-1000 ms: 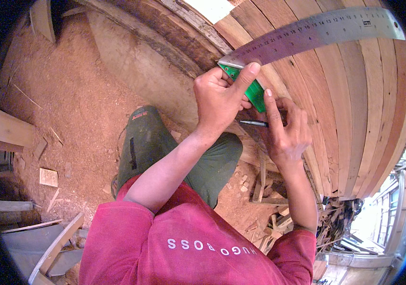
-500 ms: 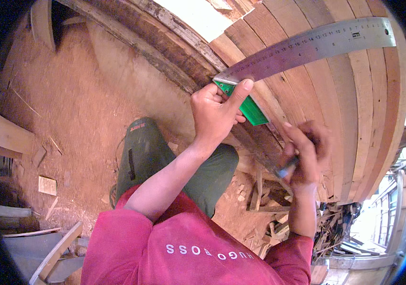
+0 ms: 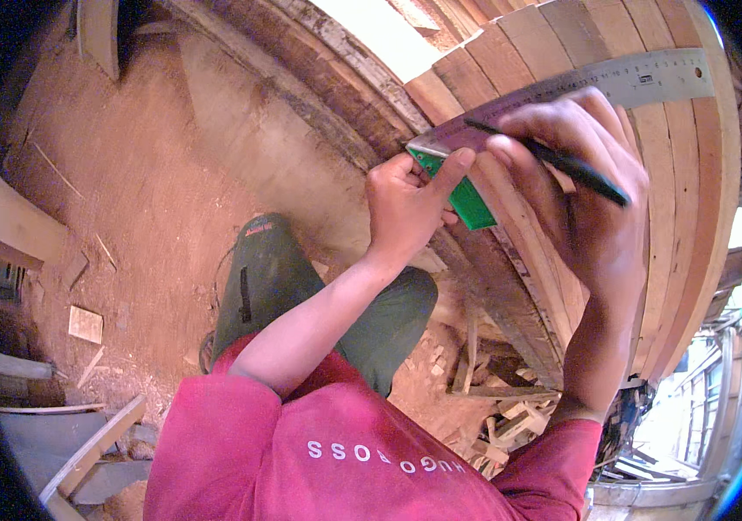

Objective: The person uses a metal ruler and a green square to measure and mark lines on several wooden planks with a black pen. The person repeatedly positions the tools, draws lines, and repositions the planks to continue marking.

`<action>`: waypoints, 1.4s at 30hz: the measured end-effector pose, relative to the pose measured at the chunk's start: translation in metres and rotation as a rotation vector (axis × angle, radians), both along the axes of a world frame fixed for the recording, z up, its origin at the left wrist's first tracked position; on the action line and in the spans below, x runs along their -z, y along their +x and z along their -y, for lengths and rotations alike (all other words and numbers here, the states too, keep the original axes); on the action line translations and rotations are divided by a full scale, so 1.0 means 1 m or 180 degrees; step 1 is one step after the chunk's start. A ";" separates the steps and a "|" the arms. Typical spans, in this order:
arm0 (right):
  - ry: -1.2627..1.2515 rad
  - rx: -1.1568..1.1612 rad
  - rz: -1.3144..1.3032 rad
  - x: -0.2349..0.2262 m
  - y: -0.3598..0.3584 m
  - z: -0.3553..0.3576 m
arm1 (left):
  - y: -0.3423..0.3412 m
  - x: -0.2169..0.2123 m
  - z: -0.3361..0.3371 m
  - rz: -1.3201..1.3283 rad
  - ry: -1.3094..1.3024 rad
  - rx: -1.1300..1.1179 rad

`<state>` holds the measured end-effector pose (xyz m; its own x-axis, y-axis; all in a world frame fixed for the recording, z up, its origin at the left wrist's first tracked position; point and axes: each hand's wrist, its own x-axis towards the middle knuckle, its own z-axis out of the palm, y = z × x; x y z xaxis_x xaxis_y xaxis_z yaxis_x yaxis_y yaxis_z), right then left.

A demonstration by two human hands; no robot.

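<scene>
A try square lies across a row of wooden planks (image 3: 562,252), its steel blade (image 3: 662,80) reaching to the right and its green handle (image 3: 472,207) against the planks' near edge. My left hand (image 3: 405,204) is closed round that handle, thumb on top and fingers beneath. Over the blade, my right hand (image 3: 596,187) pinches a slim dark pencil (image 3: 583,174) between thumb and fingers. The pencil's tip points left, close to the blade's edge near the handle; I cannot tell whether it touches wood. This hand hides the middle of the blade.
A long weathered beam (image 3: 336,122) runs along the planks' left end. Below my right forearm lies a heap of wood offcuts (image 3: 510,430). On the dirt floor (image 3: 136,174) are a small square wood piece (image 3: 85,324) and, lower left, a leaning wooden strip (image 3: 97,456).
My right hand has moved up and over the blade, bringing the pencil to it. My left hand still holds the handle; the whole view has shifted slightly.
</scene>
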<state>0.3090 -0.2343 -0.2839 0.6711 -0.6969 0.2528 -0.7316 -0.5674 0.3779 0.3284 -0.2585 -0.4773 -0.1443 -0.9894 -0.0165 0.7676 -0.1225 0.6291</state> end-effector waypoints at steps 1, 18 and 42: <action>0.0072 0.0025 -0.0157 -0.001 0.003 0.005 | 0.004 -0.003 -0.002 0.0060 -0.0028 0.0001; 0.0708 0.0282 -0.1553 0.000 0.049 0.040 | -0.002 0.010 -0.001 -0.0009 -0.0155 -0.0046; 0.0962 0.0392 -0.1308 -0.030 0.069 0.030 | -0.003 0.002 -0.003 0.0128 -0.0079 -0.0041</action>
